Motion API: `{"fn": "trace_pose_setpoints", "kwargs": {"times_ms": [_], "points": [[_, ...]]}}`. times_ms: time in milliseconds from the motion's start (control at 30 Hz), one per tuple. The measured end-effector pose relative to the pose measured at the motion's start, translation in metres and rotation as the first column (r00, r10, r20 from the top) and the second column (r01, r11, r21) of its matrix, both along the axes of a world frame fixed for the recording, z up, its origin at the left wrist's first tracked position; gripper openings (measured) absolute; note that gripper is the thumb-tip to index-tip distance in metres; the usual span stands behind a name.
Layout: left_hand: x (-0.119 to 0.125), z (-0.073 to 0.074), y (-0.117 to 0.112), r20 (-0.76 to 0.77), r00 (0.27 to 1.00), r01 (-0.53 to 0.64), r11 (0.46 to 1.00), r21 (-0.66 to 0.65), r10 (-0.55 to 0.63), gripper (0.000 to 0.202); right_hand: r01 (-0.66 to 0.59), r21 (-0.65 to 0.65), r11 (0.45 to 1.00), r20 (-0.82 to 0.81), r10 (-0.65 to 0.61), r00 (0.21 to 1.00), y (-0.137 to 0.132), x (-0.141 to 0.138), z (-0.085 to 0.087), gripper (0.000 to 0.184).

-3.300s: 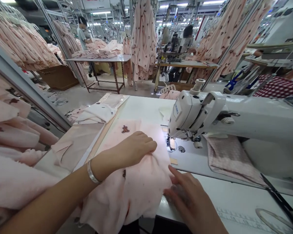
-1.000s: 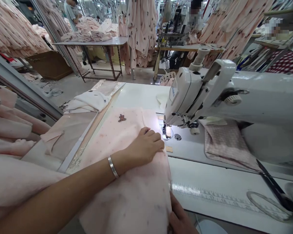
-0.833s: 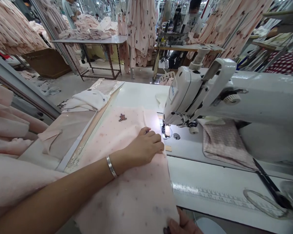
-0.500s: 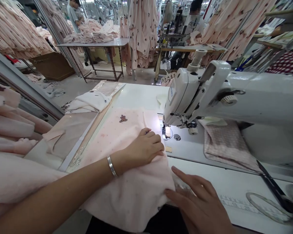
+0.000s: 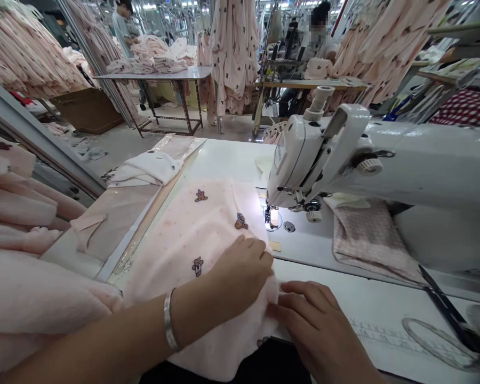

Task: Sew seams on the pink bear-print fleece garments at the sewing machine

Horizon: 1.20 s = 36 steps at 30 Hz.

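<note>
Left hand's slid back, uncovering more bears! Pink bear-print fleece [image 5: 192, 234] lies just left of the sewing machine [image 5: 324, 160]. Left hand [image 5: 240, 277], fingers loosely curled, presses down on it, no pinch; right hand [image 5: 320, 325], fingers slightly apart, lies against its near edge, no clear grip.
</note>
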<state>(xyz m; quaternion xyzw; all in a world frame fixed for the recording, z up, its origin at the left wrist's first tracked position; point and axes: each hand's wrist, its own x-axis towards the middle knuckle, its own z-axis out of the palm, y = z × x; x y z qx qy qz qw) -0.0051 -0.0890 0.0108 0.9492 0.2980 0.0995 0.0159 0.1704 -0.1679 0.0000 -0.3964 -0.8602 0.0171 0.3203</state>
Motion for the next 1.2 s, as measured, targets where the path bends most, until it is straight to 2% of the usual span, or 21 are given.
{"fn": "trace_pose_setpoints", "kwargs": {"times_ms": [67,133,300,400,600,733,933,1067,1200], "points": [[-0.007,-0.005,-0.001,0.067,0.998,-0.020,1.000,0.010,0.019,0.026,-0.017,-0.018,1.000,0.016,0.017,1.000,0.005,0.002,0.000,0.026],[-0.012,-0.008,0.010,0.092,0.996,0.014,1.000,-0.002,-0.014,0.034,-0.038,-0.011,0.999,0.040,0.039,0.998,0.015,0.004,0.000,0.027],[-0.012,-0.001,0.056,0.112,0.992,0.060,0.993,-0.098,-0.049,0.032,-0.051,0.026,0.998,0.117,0.048,0.992,0.047,0.009,0.002,0.026],[-0.009,0.003,0.070,0.121,0.990,0.083,0.990,-0.115,-0.069,0.032,-0.058,0.008,0.998,0.137,0.056,0.989,0.059,0.012,0.003,0.025],[-0.011,-0.003,0.075,0.124,0.989,0.093,0.992,-0.085,-0.082,0.036,-0.052,0.012,0.999,0.081,0.051,0.995,0.058,0.012,0.002,0.024],[-0.012,-0.004,0.074,0.113,0.989,0.100,0.992,-0.071,-0.092,0.040,-0.036,0.078,0.996,0.085,0.029,0.996,0.058,0.012,0.000,0.021],[-0.015,0.002,0.077,0.175,0.974,0.164,0.980,-0.114,-0.143,0.034,-0.181,0.056,0.982,0.111,0.174,0.978,0.061,0.016,0.001,0.030],[-0.018,0.001,0.078,0.277,0.947,0.202,0.971,-0.124,-0.162,0.030,-0.179,0.044,0.983,0.121,0.173,0.978,0.060,0.017,0.002,0.031],[-0.017,-0.003,0.082,0.231,0.943,0.266,0.960,-0.084,-0.241,0.028,-0.191,0.021,0.981,0.164,0.185,0.969,0.061,0.018,-0.001,0.029]]}}
